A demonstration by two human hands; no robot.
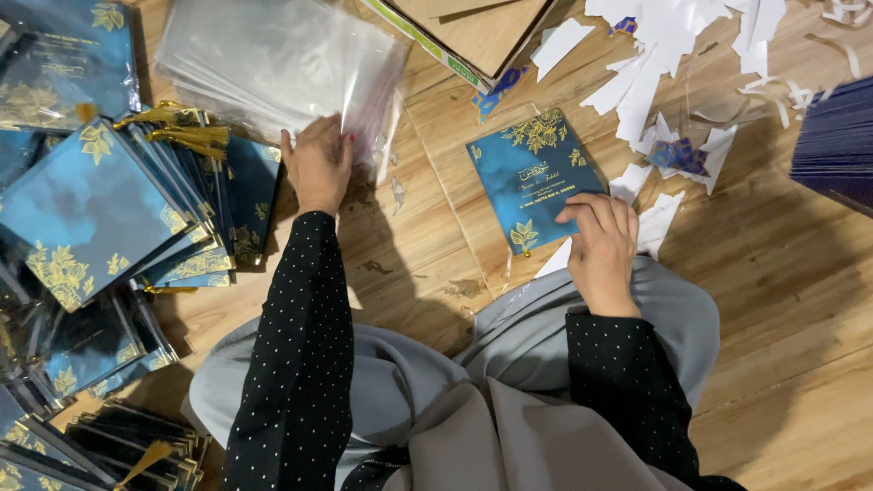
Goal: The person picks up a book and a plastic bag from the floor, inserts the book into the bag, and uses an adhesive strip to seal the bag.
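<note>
A grey skirt (509, 400) covers the person's lap, and the legs under it cannot be seen. The right hand (602, 250) rests flat with loose fingers on a blue card with gold flowers (530, 177), which lies on the wooden floor (782, 300). The left hand (318, 164) presses open on a pile of clear plastic sleeves (282, 64). A heap of wrapped blue cards (109, 227) is cut off at the left edge. White paper scraps (655, 64) lie near a cardboard box (473, 32).

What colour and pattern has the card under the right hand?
The card is blue-teal with gold flowers at its corners; the head view shows it.
</note>
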